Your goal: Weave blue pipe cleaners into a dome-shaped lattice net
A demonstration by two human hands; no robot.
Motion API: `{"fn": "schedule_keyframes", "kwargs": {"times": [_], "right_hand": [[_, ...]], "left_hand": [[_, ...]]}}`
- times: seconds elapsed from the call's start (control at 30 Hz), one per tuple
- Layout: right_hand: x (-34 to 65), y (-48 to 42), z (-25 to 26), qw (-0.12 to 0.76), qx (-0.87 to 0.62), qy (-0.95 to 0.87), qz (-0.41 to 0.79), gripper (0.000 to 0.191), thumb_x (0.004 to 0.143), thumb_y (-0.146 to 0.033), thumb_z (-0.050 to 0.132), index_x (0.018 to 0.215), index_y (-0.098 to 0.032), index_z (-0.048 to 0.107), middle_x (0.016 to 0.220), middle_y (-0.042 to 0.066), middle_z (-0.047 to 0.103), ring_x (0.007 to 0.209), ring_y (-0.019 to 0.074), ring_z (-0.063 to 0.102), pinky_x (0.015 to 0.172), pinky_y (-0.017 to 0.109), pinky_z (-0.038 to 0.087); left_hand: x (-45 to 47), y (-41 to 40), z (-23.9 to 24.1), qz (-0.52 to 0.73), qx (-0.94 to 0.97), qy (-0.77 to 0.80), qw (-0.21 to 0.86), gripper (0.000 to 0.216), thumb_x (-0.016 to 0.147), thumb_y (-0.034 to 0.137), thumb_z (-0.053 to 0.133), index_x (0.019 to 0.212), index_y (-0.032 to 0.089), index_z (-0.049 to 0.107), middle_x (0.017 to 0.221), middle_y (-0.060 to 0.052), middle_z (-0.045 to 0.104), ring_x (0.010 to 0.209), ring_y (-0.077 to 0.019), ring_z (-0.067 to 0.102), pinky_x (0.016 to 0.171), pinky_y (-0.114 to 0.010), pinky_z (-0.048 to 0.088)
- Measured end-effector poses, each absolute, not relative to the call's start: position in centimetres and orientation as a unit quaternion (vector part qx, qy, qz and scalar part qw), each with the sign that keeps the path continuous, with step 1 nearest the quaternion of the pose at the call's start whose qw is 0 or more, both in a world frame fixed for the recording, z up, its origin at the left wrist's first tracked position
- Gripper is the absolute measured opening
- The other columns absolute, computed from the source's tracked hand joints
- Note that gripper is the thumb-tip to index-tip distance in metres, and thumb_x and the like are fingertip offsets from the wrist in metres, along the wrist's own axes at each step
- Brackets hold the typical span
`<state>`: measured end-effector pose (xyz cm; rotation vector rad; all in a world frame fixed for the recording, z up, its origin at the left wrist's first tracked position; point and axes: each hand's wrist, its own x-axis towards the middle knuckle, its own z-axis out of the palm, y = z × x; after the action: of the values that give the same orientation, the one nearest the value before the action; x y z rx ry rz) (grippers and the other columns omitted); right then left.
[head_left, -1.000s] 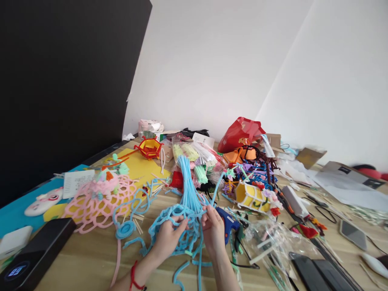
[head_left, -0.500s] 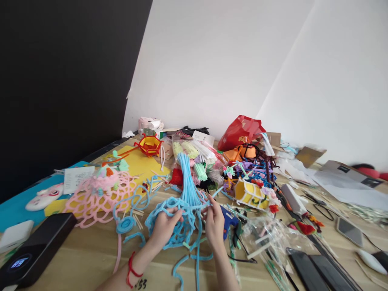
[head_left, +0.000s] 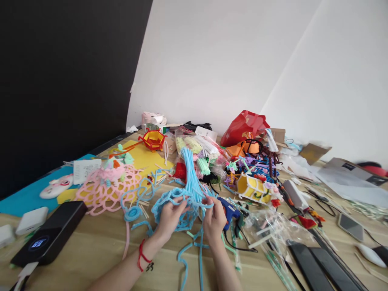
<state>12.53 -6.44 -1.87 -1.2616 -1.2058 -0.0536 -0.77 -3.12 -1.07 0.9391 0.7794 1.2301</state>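
Observation:
A blue looped lattice of pipe cleaners (head_left: 162, 204) lies before me, its mesh partly covered by my fingers. My left hand (head_left: 171, 216) grips the lattice near its right side, thumb pressed against the fingers. In my right hand (head_left: 214, 216), thumb and forefinger pinch a blue pipe cleaner (head_left: 207, 205) that runs across to the lattice. Behind both hands a thick bundle of straight blue pipe cleaners (head_left: 190, 169) stretches back across the table. Loose blue strands (head_left: 200, 262) hang down between my forearms.
Left lie a pink mesh (head_left: 103, 194) and a black power bank (head_left: 50, 234). A blue glue gun (head_left: 229, 212) is right of my right hand, beside a white-and-yellow lantern (head_left: 250, 188). Clear plastic wrapping (head_left: 279, 230) and black phones (head_left: 312, 258) lie farther right; a red bag (head_left: 245, 127) stands behind.
The view has shifted, so the table appears slightly to the right. My right hand has turned, and the pinched blue end now bends down over its fingers. My left hand keeps hold of the lattice.

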Motion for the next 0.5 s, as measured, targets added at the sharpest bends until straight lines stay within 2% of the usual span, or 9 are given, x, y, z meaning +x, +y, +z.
{"fn": "schedule_keyframes", "kwargs": {"times": [0.3, 0.5], "right_hand": [[11.0, -7.4, -1.6, 0.648, -0.481, -0.575, -0.137, 0.019, 0.092, -0.023, 0.038, 0.077, -0.020, 0.048, 0.068, -0.001, 0.048, 0.061, 0.0141, 0.049, 0.061, 0.028, 0.042], [10.6, -7.7, -1.6, 0.646, -0.517, -0.554, -0.093, 0.025, 0.094, -0.028, 0.034, 0.073, -0.020, 0.044, 0.066, -0.002, 0.044, 0.058, 0.0134, 0.046, 0.058, 0.027, 0.040]], "left_hand": [[-0.8, -3.6, -0.5, 0.539, 0.410, 0.350, 0.648, 0.030, 0.064, 0.034, 0.073, 0.089, 0.017, 0.071, 0.098, -0.006, 0.073, 0.096, -0.0261, 0.066, 0.087, -0.040, 0.054], [-0.8, -3.5, -0.9, 0.539, 0.406, 0.364, 0.642, 0.032, 0.063, 0.034, 0.073, 0.090, 0.017, 0.071, 0.095, -0.006, 0.074, 0.092, -0.0268, 0.067, 0.087, -0.043, 0.053]]}}
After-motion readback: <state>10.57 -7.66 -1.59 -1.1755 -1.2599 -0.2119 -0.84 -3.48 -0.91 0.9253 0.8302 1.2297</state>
